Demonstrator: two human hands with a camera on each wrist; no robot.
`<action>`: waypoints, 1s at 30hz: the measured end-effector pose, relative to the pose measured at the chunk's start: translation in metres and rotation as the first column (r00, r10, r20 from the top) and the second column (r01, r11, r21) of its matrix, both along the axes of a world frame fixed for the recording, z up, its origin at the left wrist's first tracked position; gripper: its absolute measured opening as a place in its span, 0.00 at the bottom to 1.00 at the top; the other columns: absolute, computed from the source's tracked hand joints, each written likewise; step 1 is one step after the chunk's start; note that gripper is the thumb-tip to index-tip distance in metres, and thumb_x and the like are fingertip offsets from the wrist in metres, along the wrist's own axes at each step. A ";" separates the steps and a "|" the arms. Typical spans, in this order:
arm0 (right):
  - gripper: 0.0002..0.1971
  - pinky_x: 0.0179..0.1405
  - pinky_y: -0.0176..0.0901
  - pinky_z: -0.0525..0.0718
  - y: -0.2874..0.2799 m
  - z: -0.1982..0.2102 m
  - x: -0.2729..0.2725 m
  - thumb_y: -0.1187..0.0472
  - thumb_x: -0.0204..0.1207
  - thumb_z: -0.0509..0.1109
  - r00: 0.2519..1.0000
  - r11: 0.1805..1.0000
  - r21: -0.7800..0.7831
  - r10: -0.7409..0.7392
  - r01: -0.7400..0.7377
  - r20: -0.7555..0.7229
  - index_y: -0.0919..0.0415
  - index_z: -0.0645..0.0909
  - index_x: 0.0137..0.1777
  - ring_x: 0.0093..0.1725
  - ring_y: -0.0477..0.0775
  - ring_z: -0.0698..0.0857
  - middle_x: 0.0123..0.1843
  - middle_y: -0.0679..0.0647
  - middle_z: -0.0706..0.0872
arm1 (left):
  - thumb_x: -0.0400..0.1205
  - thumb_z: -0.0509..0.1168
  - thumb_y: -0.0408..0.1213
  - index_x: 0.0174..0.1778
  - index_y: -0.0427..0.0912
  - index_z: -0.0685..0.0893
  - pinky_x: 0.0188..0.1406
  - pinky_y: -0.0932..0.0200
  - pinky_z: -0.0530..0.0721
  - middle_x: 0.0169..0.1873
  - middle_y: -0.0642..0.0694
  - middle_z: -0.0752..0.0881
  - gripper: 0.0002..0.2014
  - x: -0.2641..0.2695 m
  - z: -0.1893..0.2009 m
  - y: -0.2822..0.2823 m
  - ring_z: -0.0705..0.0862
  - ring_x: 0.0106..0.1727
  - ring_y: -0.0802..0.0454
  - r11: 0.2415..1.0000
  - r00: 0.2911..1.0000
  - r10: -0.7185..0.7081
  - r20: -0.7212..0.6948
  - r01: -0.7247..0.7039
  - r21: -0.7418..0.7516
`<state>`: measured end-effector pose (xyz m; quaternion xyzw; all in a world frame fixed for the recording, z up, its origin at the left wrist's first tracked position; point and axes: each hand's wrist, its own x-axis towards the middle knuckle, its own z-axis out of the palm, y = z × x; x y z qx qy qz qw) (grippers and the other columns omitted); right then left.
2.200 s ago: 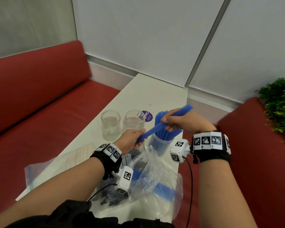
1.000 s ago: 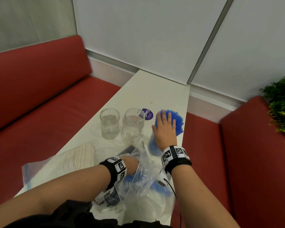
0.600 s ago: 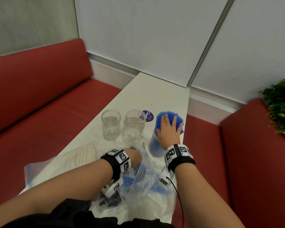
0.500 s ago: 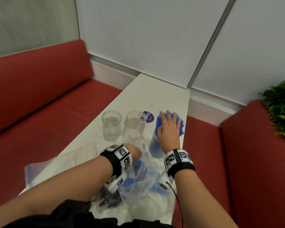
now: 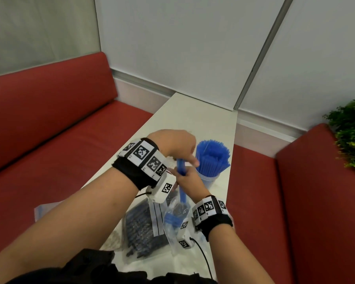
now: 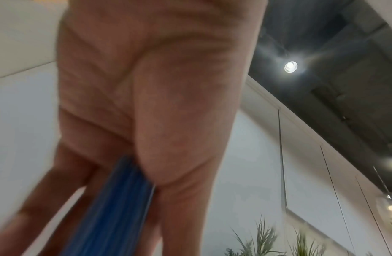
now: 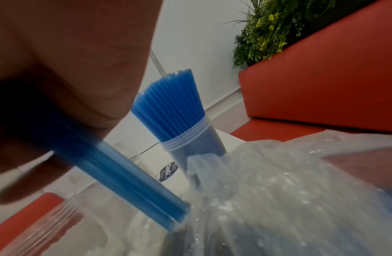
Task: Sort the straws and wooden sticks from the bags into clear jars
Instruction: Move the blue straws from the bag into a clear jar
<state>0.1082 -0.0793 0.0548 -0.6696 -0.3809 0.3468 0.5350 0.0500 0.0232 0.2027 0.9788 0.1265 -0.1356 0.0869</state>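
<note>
Far left on the counter (image 5: 195,111), partly hidden under the forearm: a flat bag of wooden sticks (image 5: 113,238), not yet touched. Beside it, a bag of dark straws (image 5: 138,224), lying sealed-looking and full.

Middle of the head view: left hand (image 5: 173,145) raised above the counter, fingers curled down around the top of a small bundle of blue straws (image 5: 181,181); the left wrist view confirms the pinch, blue tubes running out between fingers (image 6: 98,176) and thumb. Just below, right hand (image 5: 188,180) wrapped round the same bundle lower down, with the bottom ends standing at the mouth of a crumpled clear bag (image 7: 278,190). Held near upright, both hands gripping.

To the right: a clear jar (image 5: 208,179) already packed with blue straws fanning out at the top (image 7: 168,104), close beside the held bundle. Two empty jars presumably hidden behind the left wrist; cannot tell from here.

Step in hand, as judged: squaring up another handful drawn from the bag before adding it to the blue jar. Next move likely needs ends evened, then a short carry right and a steep, near-vertical entry into whatever gap remains. Risk: little room left, so straws may catch on the fan or tip the jar.
</note>
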 end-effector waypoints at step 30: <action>0.14 0.47 0.42 0.89 -0.027 0.129 0.051 0.50 0.78 0.76 0.968 0.997 -0.011 0.074 -0.073 0.241 0.58 0.88 0.37 0.40 0.48 0.88 0.38 0.53 0.91 | 0.89 0.58 0.43 0.41 0.42 0.72 0.08 0.72 0.55 0.23 0.50 0.72 0.12 -0.010 -0.122 0.005 0.61 0.15 0.62 -0.469 0.686 0.577 -0.444 -0.167 -0.867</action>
